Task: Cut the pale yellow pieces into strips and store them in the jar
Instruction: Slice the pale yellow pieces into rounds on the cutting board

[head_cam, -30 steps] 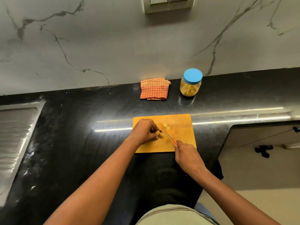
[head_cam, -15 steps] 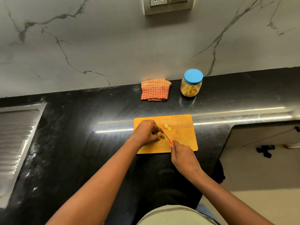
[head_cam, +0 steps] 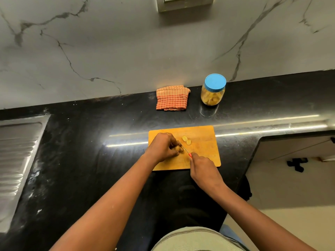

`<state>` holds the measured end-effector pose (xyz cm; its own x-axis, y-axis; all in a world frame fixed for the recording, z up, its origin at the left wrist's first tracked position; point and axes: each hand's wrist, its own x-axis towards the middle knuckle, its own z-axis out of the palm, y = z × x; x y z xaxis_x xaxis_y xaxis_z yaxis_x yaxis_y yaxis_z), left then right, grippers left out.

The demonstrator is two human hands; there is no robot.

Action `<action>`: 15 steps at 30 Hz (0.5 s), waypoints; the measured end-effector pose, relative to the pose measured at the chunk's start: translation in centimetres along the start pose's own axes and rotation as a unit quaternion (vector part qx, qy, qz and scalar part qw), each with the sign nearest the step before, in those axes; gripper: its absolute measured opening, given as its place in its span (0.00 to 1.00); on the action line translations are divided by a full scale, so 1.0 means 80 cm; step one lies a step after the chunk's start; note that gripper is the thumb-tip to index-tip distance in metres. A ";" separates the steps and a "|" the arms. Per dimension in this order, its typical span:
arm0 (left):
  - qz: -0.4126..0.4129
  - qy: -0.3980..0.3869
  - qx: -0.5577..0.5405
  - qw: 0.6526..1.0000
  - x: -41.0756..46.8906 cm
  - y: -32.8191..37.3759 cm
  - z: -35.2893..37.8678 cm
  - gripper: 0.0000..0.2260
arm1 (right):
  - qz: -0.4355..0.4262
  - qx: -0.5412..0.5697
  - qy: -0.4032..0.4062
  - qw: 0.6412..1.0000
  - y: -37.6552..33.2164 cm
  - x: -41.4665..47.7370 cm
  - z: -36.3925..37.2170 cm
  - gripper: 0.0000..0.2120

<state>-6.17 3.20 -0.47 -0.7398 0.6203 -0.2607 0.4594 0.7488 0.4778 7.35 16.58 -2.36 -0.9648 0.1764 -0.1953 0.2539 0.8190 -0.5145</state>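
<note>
Pale yellow and lumpy, the piece (head_cam: 179,149) being cut lies on the board, pinned under the curled fingertips of the left hand (head_cam: 164,147). Whether that is one lump or a small cluster cannot be told. The right hand (head_cam: 203,165) is wrapped around the red handle of a knife (head_cam: 183,147), with its thin blade angled up and left so that it meets the piece just beside the left fingertips.

This looks like the cutting step, well short of the storing. The next move calls for a short, steady stroke down through the piece with the left fingertips tucked back, since the blade stands very close to them.

Just beyond the blade lie two slices (head_cam: 186,140), oval and touching each other, not yet strips. All of this sits on one orange cutting board (head_cam: 203,142) near the front edge of the black counter (head_cam: 90,142).

Farther back, against the marble wall, stands one jar (head_cam: 213,96). Its blue lid (head_cam: 215,82) is on and yellow pieces are already inside, so the lid must come off before anything goes in. One folded checked cloth (head_cam: 172,98) lies to its left, well apart from the board. One steel draining board (head_cam: 16,151) shows at the far left.
</note>
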 end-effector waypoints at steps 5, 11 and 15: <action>-0.003 0.003 0.002 1.000 0.000 0.003 0.000 0.14 | -0.006 -0.017 -0.011 1.000 -0.001 0.016 0.001 0.16; -0.015 -0.006 0.004 1.000 0.004 -0.001 0.001 0.15 | 0.014 0.048 -0.030 0.998 0.011 -0.003 -0.003 0.16; -0.012 -0.011 0.019 1.000 0.005 0.003 0.001 0.14 | 0.010 0.050 -0.034 0.998 0.008 0.014 -0.005 0.15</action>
<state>-6.33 3.61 -0.51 -0.7400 0.6066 -0.2905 0.4606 0.7718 0.4384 6.39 17.53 -2.56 -0.9536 0.1514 -0.2601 0.2812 0.7561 -0.5910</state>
